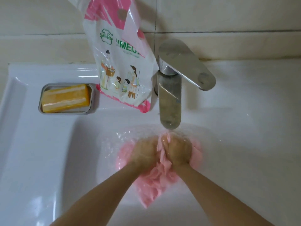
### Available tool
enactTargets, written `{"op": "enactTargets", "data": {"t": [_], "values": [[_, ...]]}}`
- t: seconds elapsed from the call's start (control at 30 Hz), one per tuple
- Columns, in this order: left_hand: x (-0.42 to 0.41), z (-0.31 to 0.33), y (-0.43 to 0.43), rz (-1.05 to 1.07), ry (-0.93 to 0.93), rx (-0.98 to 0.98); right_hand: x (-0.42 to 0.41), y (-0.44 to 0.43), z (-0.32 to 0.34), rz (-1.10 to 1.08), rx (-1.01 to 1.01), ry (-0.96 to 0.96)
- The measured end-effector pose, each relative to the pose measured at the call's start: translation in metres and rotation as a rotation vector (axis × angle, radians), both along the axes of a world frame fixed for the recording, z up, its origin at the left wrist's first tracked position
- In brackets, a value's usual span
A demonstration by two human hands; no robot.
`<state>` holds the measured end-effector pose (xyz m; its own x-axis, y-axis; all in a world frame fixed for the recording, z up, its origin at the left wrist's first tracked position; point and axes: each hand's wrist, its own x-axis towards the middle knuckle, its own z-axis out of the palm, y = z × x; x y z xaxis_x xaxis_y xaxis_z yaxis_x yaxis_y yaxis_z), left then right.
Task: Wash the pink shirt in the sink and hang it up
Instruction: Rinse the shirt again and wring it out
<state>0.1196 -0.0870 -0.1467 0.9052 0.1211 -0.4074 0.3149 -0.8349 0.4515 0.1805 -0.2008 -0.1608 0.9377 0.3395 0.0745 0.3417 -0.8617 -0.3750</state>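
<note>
White sink (40,152), pink-and-white bag (120,62) on its ledge, partly readable "MEIJ", smaller print blurred, steel tap (171,95), shirt (156,181) bunched in the basin under the spout, left hand (145,152) and right hand (178,152) side by side, knuckles up, clutching its folds, dish (65,113), orange soap (65,98)

You've got two hands, left hand (145,152) and right hand (178,152), with one shirt (156,181) in your fingers. Beyond your fingertips: one tap (171,95), one bag (120,62), one soap bar (65,98), one dish (65,113).

Home bathroom: white sink (40,160), faucet (171,95), soap dish (94,98).
</note>
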Motion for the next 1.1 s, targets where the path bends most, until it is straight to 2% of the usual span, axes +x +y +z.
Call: {"op": "enactTargets", "data": {"t": [0.1, 0.2, 0.27, 0.33, 0.4, 0.5, 0.6, 0.63, 0.73, 0.97, 1.07, 1.1], "values": [[0.006, 0.031, 0.005, 0.120, -0.114, -0.038, 0.003, -0.004, 0.021, -0.096, 0.320, 0.196], [-0.007, 0.054, 0.012, 0.188, -0.182, -0.173, 0.001, -0.024, 0.054, 0.061, 0.447, 0.213], [-0.024, 0.071, 0.018, 0.061, -0.262, -0.159, -0.004, -0.041, 0.076, 0.192, 0.415, 0.199], [-0.041, 0.080, 0.023, -0.071, -0.397, -0.035, -0.013, -0.055, 0.086, 0.252, 0.320, 0.093], [-0.054, 0.078, 0.022, -0.107, -0.465, 0.026, -0.021, -0.060, 0.080, 0.263, 0.174, -0.014], [-0.058, 0.052, 0.012, -0.079, -0.330, 0.144, -0.031, -0.054, 0.050, 0.277, -0.094, 0.008], [-0.059, 0.015, 0.000, -0.074, -0.212, 0.224, -0.040, -0.049, 0.022, 0.283, -0.213, 0.057], [-0.058, 0.010, -0.003, -0.060, -0.188, 0.228, -0.042, -0.047, 0.017, 0.281, -0.218, 0.048], [-0.054, 0.001, -0.014, 0.014, -0.279, 0.234, -0.043, -0.039, 0.005, 0.275, -0.153, -0.006], [-0.047, -0.023, -0.021, 0.070, -0.503, 0.375, -0.031, -0.023, -0.019, 0.211, 0.025, -0.275], [-0.033, -0.027, -0.018, 0.112, -0.508, 0.328, -0.024, -0.015, -0.029, 0.151, 0.025, -0.323], [-0.029, -0.027, -0.019, 0.136, -0.507, 0.249, -0.021, -0.013, -0.031, 0.132, 0.029, -0.313]]}}
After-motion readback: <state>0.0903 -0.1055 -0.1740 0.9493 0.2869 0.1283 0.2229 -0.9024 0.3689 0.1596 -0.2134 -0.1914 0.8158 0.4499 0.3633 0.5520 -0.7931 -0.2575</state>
